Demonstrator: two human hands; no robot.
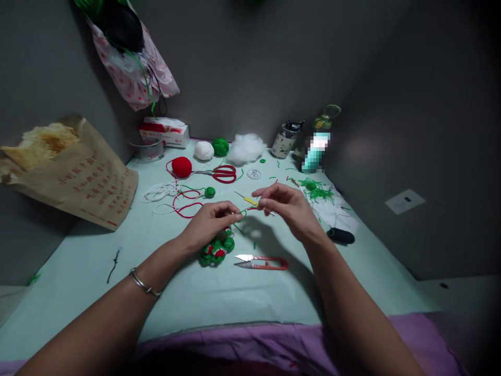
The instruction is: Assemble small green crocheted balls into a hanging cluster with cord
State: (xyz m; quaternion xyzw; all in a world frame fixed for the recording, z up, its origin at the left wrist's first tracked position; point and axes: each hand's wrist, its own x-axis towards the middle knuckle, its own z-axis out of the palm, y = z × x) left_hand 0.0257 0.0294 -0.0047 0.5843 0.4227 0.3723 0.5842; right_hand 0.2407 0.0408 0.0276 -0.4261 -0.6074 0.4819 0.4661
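My left hand [213, 222] is closed, thumb and fingers pinching green yarn [246, 210] with a small loop at the fingertips. My right hand [284, 203], also in a pinch, is at the other end of this strand. A crochet hook with a yellow grip [250, 200] shows at the right fingertips; whether it is held or lies behind them I cannot tell. Beneath my left hand rests a green crocheted piece [216, 249] with red and white parts, partly covered by the hand. Thread snips [261, 262] with orange handles lie in front of it.
Red-handled scissors [223, 174], a red yarn ball [181, 167], white stuffing [246, 148] and loose white yarn [160, 192] lie farther back. Green yarn scraps [319, 190] and a black object [340, 236] are at right. A paper food bag [90, 177] stands at left.
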